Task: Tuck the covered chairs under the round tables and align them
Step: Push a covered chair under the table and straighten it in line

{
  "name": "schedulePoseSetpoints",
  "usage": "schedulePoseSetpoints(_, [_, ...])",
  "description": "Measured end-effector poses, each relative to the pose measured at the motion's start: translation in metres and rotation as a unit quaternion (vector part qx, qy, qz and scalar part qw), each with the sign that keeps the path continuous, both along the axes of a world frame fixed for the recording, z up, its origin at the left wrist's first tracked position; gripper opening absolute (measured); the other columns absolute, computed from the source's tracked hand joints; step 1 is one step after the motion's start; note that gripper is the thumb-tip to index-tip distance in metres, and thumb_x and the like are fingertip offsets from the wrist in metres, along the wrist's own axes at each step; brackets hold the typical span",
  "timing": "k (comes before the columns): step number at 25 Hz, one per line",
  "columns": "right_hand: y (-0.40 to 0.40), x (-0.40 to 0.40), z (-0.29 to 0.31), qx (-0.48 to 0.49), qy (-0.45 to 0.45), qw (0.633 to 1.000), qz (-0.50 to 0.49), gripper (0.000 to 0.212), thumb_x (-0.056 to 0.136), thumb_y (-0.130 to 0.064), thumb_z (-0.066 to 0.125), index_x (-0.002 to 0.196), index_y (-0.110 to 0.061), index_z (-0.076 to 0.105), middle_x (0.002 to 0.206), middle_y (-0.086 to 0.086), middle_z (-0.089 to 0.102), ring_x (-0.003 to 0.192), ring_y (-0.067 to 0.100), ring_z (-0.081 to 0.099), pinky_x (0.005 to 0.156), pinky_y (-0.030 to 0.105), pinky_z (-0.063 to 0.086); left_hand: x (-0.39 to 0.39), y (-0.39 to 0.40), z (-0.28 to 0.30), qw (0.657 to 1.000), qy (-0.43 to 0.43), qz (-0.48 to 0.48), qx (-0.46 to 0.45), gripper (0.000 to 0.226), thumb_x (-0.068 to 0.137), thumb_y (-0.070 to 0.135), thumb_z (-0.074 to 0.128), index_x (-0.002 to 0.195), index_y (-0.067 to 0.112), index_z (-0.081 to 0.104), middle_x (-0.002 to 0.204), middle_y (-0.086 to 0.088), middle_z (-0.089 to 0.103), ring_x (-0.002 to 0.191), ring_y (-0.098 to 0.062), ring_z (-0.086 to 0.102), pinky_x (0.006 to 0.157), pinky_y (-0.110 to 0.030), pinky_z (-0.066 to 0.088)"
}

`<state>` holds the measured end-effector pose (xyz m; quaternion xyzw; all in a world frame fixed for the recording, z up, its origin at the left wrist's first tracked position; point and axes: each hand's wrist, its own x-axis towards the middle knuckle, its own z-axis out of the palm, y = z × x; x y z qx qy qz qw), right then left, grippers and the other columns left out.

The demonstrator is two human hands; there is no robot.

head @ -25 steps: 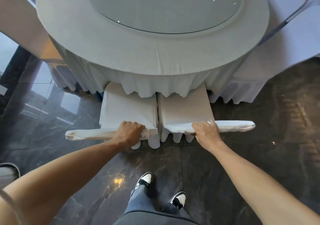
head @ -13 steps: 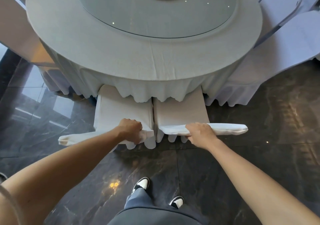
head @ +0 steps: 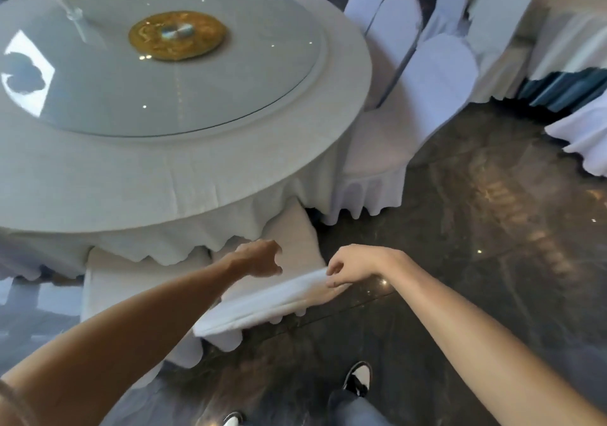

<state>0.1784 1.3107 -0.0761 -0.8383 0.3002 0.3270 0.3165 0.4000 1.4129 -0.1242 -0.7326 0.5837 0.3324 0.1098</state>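
The round table (head: pixel 98 176) wears a white cloth with a glass turntable (head: pixel 184 74) on top. Two white-covered chairs are tucked side by side under its near edge. Much of the left chair (head: pixel 108 281) is hidden by my left forearm. The right chair (head: pixel 295 238) shows its seat, and the top edge of its back (head: pixel 262 304) runs across below my hands. My left hand (head: pixel 259 258) hovers over that seat, fingers loosely curled, holding nothing. My right hand (head: pixel 351 266) hangs at the right end of the chair back, fingertips just at the fabric, gripping nothing.
Several more covered chairs (head: pixel 427 80) stand around the table's right side, one (head: pixel 371 162) close beside the right chair. Another clothed table (head: pixel 571 41) is at the far right. Dark glossy floor (head: pixel 476 228) lies to the right. My shoes (head: pixel 358 379) are below.
Both hands have let go of the chair backs and lifted. The view has swung right and up, showing more of the table top and the chairs on the right.
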Motion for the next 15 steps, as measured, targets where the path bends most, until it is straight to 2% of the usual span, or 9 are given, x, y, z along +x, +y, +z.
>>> schedulePoseSetpoints(4, [-0.105, -0.083, 0.022, -0.051, 0.022, 0.998, -0.017, 0.047, 0.083, -0.051, 0.064, 0.122, -0.026, 0.067, 0.121, -0.005, 0.068, 0.102, 0.020, 0.067, 0.091, 0.042, 0.055, -0.081, -0.100, 0.012, 0.999, -0.021, 0.025, -0.001, 0.067, 0.084, 0.051, 0.067, 0.143, 0.027, 0.047, 0.142, 0.000, 0.052, 0.126, -0.022, 0.052, 0.103, -0.037, 0.045])
schedulePoseSetpoints(7, [-0.192, -0.132, 0.038, -0.098, 0.035, 0.994, -0.020, 0.047, 0.084, -0.046, 0.062, 0.125, -0.024, 0.065, 0.127, 0.001, 0.064, 0.109, 0.023, 0.064, 0.094, 0.043, 0.053, -0.126, -0.180, 0.037, 0.997, -0.017, 0.049, -0.053, 0.054, 0.081, 0.050, 0.063, 0.132, 0.033, 0.056, 0.131, 0.002, 0.060, 0.117, -0.022, 0.058, 0.093, -0.034, 0.050])
schedulePoseSetpoints(9, [-0.254, -0.161, 0.041, -0.116, 0.049, 0.992, -0.023, 0.051, 0.087, -0.043, 0.061, 0.134, -0.021, 0.059, 0.136, 0.002, 0.059, 0.117, 0.025, 0.059, 0.098, 0.042, 0.050, -0.155, -0.239, 0.044, 0.996, -0.035, 0.056, -0.059, 0.050, 0.079, 0.048, 0.060, 0.126, 0.031, 0.058, 0.124, 0.001, 0.064, 0.110, -0.023, 0.061, 0.086, -0.033, 0.050])
schedulePoseSetpoints(13, [-0.359, -0.189, 0.035, -0.178, -0.014, 0.983, -0.033, 0.061, 0.093, -0.038, 0.057, 0.149, -0.021, 0.040, 0.153, 0.006, 0.042, 0.136, 0.028, 0.044, 0.109, 0.046, 0.040, -0.185, -0.346, 0.049, 0.991, -0.057, 0.067, -0.101, 0.050, 0.078, 0.045, 0.061, 0.125, 0.028, 0.056, 0.122, 0.001, 0.063, 0.110, -0.024, 0.059, 0.086, -0.038, 0.045])
schedulePoseSetpoints(15, [-0.425, -0.198, 0.026, -0.227, -0.059, 0.972, -0.019, 0.062, 0.095, -0.036, 0.055, 0.152, -0.021, 0.034, 0.159, 0.009, 0.031, 0.144, 0.030, 0.031, 0.115, 0.050, 0.030, -0.196, -0.416, 0.037, 0.987, -0.053, 0.068, -0.139, 0.061, 0.081, 0.047, 0.060, 0.135, 0.025, 0.046, 0.131, -0.001, 0.058, 0.120, -0.027, 0.054, 0.094, -0.043, 0.042])
